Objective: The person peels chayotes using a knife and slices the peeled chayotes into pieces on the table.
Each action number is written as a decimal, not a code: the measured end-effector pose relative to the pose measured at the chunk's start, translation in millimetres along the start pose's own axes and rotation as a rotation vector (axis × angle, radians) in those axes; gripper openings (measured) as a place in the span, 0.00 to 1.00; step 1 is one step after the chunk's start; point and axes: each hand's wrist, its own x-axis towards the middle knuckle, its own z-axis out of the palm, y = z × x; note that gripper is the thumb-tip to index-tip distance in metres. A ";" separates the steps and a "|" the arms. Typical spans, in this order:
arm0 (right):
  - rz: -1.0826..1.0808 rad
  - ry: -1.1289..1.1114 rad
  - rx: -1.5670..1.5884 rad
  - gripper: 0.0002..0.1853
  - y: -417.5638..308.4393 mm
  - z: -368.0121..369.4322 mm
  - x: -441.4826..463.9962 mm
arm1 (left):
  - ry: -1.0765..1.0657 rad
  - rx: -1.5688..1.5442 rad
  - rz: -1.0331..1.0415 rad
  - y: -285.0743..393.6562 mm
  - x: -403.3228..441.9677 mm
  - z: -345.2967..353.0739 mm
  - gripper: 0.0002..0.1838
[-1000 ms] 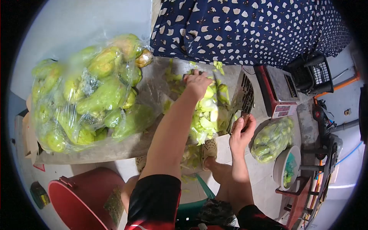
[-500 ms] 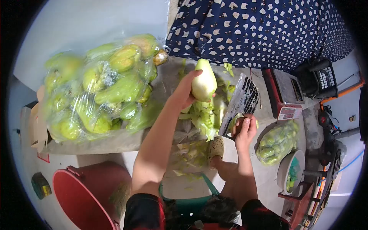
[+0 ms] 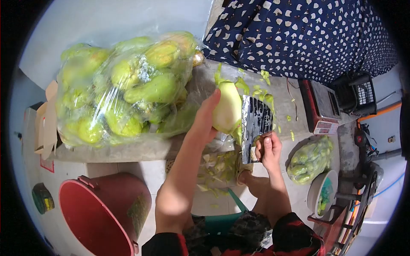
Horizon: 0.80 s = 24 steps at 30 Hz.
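My left hand [image 3: 208,114] is wrapped round a pale, peeled green papaya [image 3: 228,106], its fingers mostly hidden behind the fruit. The top of the papaya looks flat. My right hand [image 3: 271,151] grips a broad cleaver [image 3: 255,119] low on its near end, where the handle is largely covered by my fingers. Black, scratched coating marks the blade, which stands almost upright close to the papaya's right side; I cannot tell whether they touch. Green peelings [image 3: 242,85] lie behind the fruit on the grey ledge [image 3: 282,91].
Plastic-wrapped green papayas [image 3: 128,85] fill the ledge's left. A red bin [image 3: 106,205] stands below. At right are a red scale [image 3: 320,104], a black crate [image 3: 358,94], a bag of green produce [image 3: 311,160] and a white bucket [image 3: 314,192]. A patterned cloth [image 3: 299,38] hangs behind.
The papaya has come lower and its top now looks flat instead of rounded. The cleaver has swung upright and moved left, close to the fruit. The whole view has shifted slightly.
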 end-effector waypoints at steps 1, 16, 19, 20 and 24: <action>-0.001 0.000 -0.010 0.16 -0.5 0.8 -0.5 | 0.003 0.007 -0.003 3.4 -2.4 -0.1 0.34; -0.002 -0.012 0.002 0.14 2.6 4.5 -0.5 | 0.006 0.045 0.040 2.2 -7.9 4.2 0.32; 0.003 -0.008 0.022 0.16 1.1 6.8 -0.7 | 0.001 0.030 0.065 -1.1 -8.3 6.1 0.33; 0.003 -0.008 0.022 0.16 0.5 7.9 -0.8 | 0.001 0.022 0.083 -2.4 -8.2 7.1 0.34; 0.001 0.006 0.031 0.18 -0.6 12.0 0.0 | 0.087 0.024 0.072 -18.0 -7.6 10.1 0.33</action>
